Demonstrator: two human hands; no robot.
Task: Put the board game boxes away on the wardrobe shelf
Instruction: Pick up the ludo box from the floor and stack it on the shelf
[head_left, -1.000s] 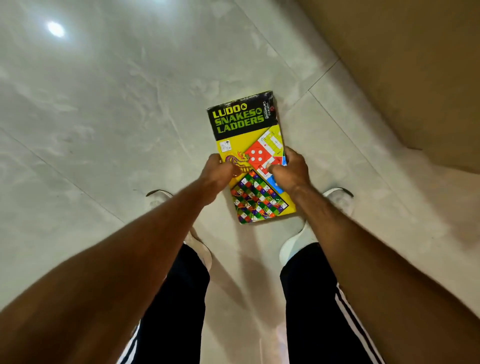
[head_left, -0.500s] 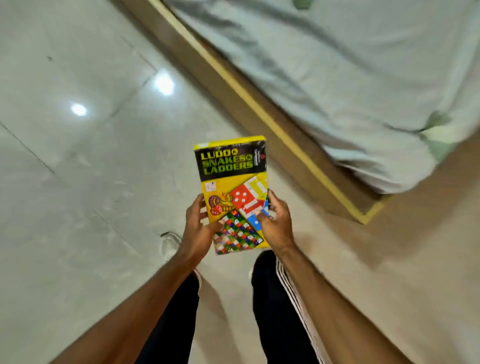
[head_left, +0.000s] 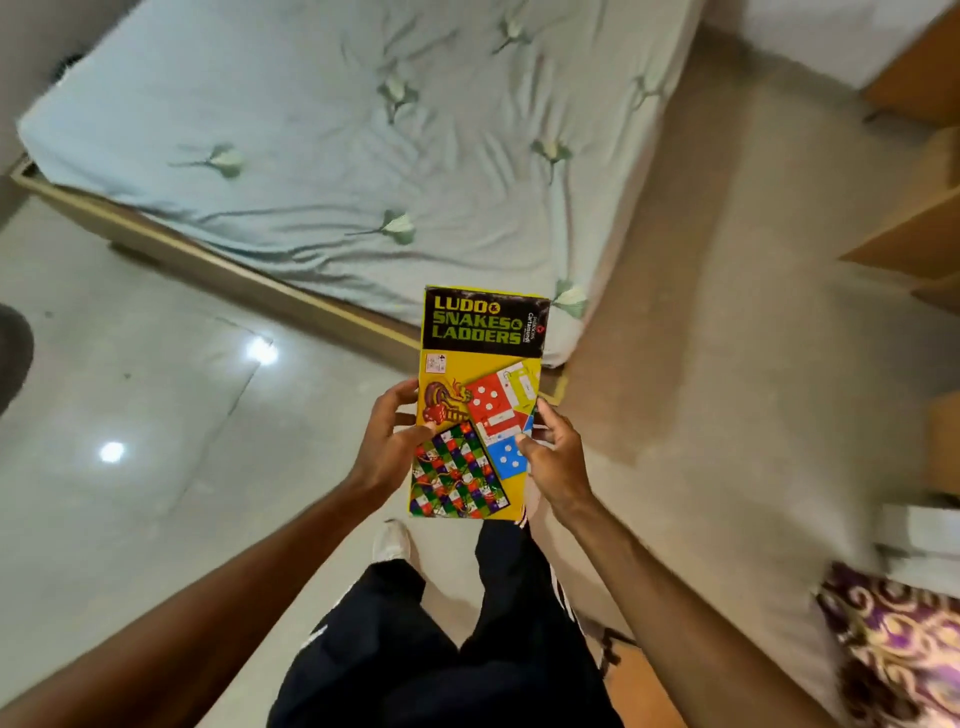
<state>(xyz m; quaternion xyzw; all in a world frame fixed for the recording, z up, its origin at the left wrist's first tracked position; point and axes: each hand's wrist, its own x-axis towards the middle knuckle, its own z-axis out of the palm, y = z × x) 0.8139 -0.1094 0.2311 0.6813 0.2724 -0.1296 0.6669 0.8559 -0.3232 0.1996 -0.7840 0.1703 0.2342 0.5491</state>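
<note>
- My left hand (head_left: 387, 447) and right hand (head_left: 556, 457) grip the flat yellow board game box (head_left: 483, 374) by its long edges, face up, above the floor (head_left: 156, 415) near the corner of the bed (head_left: 311, 156);
- Printed art: chequered snake board, red and blue dotted squares;
- Black banner reads "LUDO & SNAKES & LADDERS".

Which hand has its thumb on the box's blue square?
The right hand; the thumb of the left hand rests on the game box by its chequered board.

One game box (head_left: 480, 384), one bed (head_left: 311, 130), one patterned cushion (head_left: 904, 649), one white shoe (head_left: 392, 540)
</note>
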